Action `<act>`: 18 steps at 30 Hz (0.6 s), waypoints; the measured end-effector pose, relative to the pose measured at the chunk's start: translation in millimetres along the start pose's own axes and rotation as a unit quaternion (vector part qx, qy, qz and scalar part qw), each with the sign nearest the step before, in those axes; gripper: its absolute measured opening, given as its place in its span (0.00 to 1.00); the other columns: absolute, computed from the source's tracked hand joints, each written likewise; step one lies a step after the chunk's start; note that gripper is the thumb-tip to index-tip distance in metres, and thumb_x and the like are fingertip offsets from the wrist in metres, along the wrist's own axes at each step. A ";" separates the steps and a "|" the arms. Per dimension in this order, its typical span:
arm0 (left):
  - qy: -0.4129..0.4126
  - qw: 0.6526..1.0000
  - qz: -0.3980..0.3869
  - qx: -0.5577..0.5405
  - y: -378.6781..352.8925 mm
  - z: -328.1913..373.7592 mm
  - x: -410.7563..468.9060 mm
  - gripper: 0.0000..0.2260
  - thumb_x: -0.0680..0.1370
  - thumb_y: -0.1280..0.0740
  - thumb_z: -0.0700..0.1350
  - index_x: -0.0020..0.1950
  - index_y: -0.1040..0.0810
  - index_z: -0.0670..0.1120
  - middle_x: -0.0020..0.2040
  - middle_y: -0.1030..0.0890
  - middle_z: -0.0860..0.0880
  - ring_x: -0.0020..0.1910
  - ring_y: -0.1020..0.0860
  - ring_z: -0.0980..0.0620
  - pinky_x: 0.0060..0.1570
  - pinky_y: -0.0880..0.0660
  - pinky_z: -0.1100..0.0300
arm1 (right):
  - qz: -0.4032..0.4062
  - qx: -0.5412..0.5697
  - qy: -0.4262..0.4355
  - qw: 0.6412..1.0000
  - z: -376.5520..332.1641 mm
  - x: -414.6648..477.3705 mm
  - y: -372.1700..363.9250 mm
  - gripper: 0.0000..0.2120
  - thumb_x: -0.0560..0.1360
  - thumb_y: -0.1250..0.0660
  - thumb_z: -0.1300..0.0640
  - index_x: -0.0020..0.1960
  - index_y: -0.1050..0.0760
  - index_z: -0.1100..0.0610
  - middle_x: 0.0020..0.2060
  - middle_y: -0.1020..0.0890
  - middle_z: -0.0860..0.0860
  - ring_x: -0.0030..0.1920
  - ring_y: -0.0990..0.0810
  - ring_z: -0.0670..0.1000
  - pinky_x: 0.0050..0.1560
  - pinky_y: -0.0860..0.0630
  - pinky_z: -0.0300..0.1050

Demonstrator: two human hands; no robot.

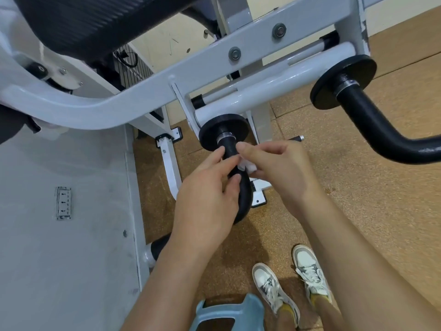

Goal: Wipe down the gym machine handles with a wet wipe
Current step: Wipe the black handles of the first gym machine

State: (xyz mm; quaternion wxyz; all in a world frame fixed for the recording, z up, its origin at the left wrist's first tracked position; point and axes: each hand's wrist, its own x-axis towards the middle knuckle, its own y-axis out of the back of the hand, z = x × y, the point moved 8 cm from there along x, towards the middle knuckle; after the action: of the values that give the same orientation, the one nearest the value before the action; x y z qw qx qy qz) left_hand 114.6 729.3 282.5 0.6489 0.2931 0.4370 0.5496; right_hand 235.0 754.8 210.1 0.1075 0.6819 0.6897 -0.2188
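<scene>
Blue stool (250, 306) lowest; left fingers (222, 161) round black handle (243, 199), right fingers (253, 151) pinching white wipe (248, 167).

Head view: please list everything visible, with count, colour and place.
near handle: 1, black, centre, under both hands
far handle: 1, black, right, untouched
discs: 2, black, one at each handle's base
wipe: 1, white, against the near handle
frame: 1, light grey, across the top and centre
pad: 1, black, top left
panel: 1, grey, left
sticker: 1, white and black, on the panel
floor: 1, brown, right and bottom
stool: 1, light blue, bottom centre
shoes: 2, white and grey, on the floor, bottom right
left hand: 1, fingers curled on the near handle
right hand: 1, pinches the wipe
</scene>
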 end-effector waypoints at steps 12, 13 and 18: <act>-0.017 0.997 0.065 -0.026 -0.6 -4.8 -28.0 0.16 0.77 0.33 0.47 0.65 0.24 0.54 0.64 0.24 0.62 0.63 0.30 0.66 0.59 0.37 0.75 | 0.113 0.121 0.000 0.986 24.2 -44.0 3.5 0.05 0.71 0.27 0.62 0.46 0.15 0.56 0.41 0.14 0.51 0.45 0.15 0.48 0.47 0.21 0.40; -0.014 0.997 0.067 -0.027 -1.0 -5.6 -27.6 0.16 0.77 0.33 0.46 0.65 0.23 0.54 0.64 0.24 0.60 0.63 0.30 0.65 0.60 0.37 0.74 | 0.112 0.122 -0.004 0.986 23.3 -39.5 1.9 0.05 0.72 0.28 0.62 0.45 0.15 0.56 0.40 0.14 0.51 0.45 0.15 0.49 0.47 0.20 0.40; -0.010 0.998 0.060 -0.018 -3.3 -3.4 -29.6 0.16 0.78 0.34 0.45 0.66 0.24 0.52 0.67 0.25 0.57 0.66 0.29 0.60 0.63 0.38 0.71 | 0.108 0.120 -0.029 0.986 20.3 -19.2 -8.3 0.07 0.75 0.31 0.62 0.51 0.16 0.57 0.44 0.14 0.51 0.47 0.15 0.47 0.50 0.20 0.42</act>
State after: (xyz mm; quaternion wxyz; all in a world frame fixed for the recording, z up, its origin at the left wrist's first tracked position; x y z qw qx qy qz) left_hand 112.7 699.5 285.3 0.6238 0.3126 0.4023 0.5927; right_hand 224.7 728.7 202.0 0.0679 0.7534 0.5776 -0.3070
